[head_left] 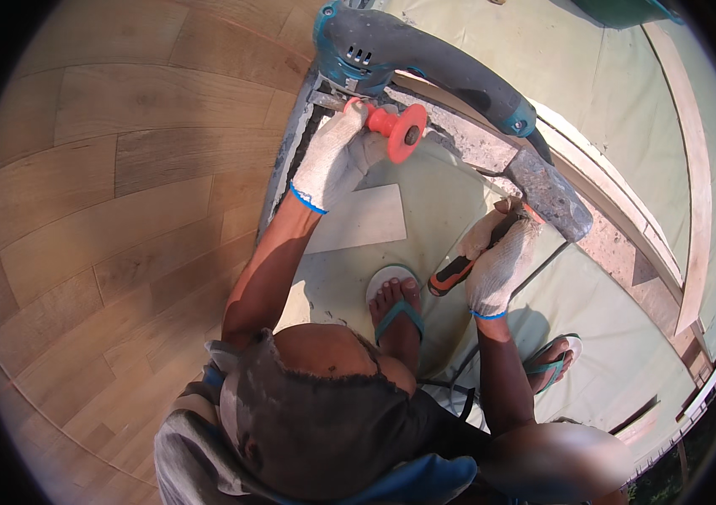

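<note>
My left hand (332, 160), in a white knit glove with a blue cuff, is closed around a cold chisel with a red grip and round hand guard (408, 135). The chisel's metal end points left, at the broken edge beside the wood-look floor. Lower right, my gloved right hand (501, 265) grips a club hammer (550, 198) by its black and orange handle. Its heavy grey head is to the right of the chisel, apart from it. Just beyond both hands lies a teal and grey power tool (433, 63), resting along the broken ledge.
Wood-look flooring (164, 177) spreads over the left side. A pale sheet (459, 328) covers the ground under my sandalled feet, with a loose light board (366, 219) on it. Long thin strips (686, 151) lie at right. A black cable (543, 265) runs past my right hand.
</note>
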{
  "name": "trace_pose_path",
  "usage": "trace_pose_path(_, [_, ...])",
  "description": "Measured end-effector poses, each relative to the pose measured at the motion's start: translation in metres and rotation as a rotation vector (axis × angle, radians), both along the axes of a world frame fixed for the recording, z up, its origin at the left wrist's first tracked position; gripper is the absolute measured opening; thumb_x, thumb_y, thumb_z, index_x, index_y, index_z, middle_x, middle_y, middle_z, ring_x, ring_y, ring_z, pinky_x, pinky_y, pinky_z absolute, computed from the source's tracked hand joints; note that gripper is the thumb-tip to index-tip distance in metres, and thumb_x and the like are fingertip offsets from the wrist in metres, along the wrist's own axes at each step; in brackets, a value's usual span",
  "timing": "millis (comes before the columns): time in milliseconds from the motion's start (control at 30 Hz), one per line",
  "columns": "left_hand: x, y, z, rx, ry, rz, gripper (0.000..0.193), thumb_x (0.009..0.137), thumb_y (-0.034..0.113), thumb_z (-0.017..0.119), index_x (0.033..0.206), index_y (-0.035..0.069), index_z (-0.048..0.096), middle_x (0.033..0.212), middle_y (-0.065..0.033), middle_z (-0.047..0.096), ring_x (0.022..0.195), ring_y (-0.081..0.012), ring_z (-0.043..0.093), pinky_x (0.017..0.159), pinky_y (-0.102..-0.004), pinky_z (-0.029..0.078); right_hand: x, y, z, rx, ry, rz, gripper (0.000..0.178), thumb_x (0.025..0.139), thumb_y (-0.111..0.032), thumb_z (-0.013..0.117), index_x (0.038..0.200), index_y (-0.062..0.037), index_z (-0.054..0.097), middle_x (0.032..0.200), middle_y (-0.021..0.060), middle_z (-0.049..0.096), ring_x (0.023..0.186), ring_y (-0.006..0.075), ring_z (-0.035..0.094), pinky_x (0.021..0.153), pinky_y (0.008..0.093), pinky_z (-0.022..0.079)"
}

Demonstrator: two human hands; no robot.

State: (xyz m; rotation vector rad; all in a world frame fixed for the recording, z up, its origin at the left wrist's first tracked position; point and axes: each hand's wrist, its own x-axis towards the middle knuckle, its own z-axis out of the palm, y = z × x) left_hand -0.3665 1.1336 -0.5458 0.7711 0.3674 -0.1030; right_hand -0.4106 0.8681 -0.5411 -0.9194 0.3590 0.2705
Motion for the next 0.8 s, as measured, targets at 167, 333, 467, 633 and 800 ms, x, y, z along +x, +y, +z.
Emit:
trace_pose_path(167, [0.005,-0.009,0.001,0.017,0.013,0.011,0.032,0.11,0.032,0.066,0.126,0.006,0.062,0.125,-0.014,0.07,0.109,-0.0269,0.074,0.096,-0.043,0.062,-0.009,0.035,-0.012,0.217,-0.023,-0.233,0.042,0.115,-0.053,0.047,0.117,-0.012,0.057,0.065,-0.0015,0.044,0.052,0.0123,0.042,0.054,0.0319,0.039])
trace_pose_path(333, [0.009,-0.006,-0.005,0.07,0.088,0.005,0.028,0.109,0.032,0.069,0.126,0.011,0.064,0.124,-0.0059,0.068,0.114,-0.0218,0.068,0.102,-0.0413,0.058,0.007,0.019,-0.029,-0.345,0.001,0.307,0.044,0.116,-0.048,0.046,0.122,-0.0062,0.059,0.068,0.0003,0.05,0.053,0.0136,0.049,0.053,0.0311,0.042])
trace_pose_path(467, [-0.003,-0.001,0.01,0.07,0.097,-0.001,0.028,0.108,0.031,0.07,0.128,0.012,0.065,0.124,-0.0029,0.067,0.118,-0.0196,0.065,0.106,-0.0406,0.056,-0.013,0.001,-0.008,0.107,-0.085,-0.069,0.043,0.114,-0.049,0.051,0.121,-0.0067,0.055,0.068,-0.0003,0.05,0.055,0.012,0.049,0.054,0.0303,0.042])
trace_pose_path(633, [0.006,-0.009,-0.002,0.092,0.106,-0.018,0.028,0.109,0.031,0.068,0.128,0.01,0.064,0.125,-0.0043,0.068,0.12,-0.0211,0.066,0.106,-0.0432,0.057,0.001,0.042,-0.024,-0.31,-0.001,0.155,0.042,0.114,-0.047,0.048,0.111,-0.0065,0.057,0.065,-0.0001,0.048,0.051,0.0118,0.048,0.049,0.0297,0.037])
trace_pose_path(800, [0.008,-0.002,-0.002,0.054,0.098,0.0,0.028,0.11,0.03,0.066,0.127,0.007,0.064,0.126,-0.0089,0.068,0.12,-0.0232,0.067,0.107,-0.0437,0.057,-0.011,0.007,-0.019,-0.205,-0.016,0.222,0.044,0.114,-0.049,0.051,0.116,-0.0054,0.057,0.067,0.0005,0.05,0.054,0.0111,0.048,0.052,0.0302,0.039])
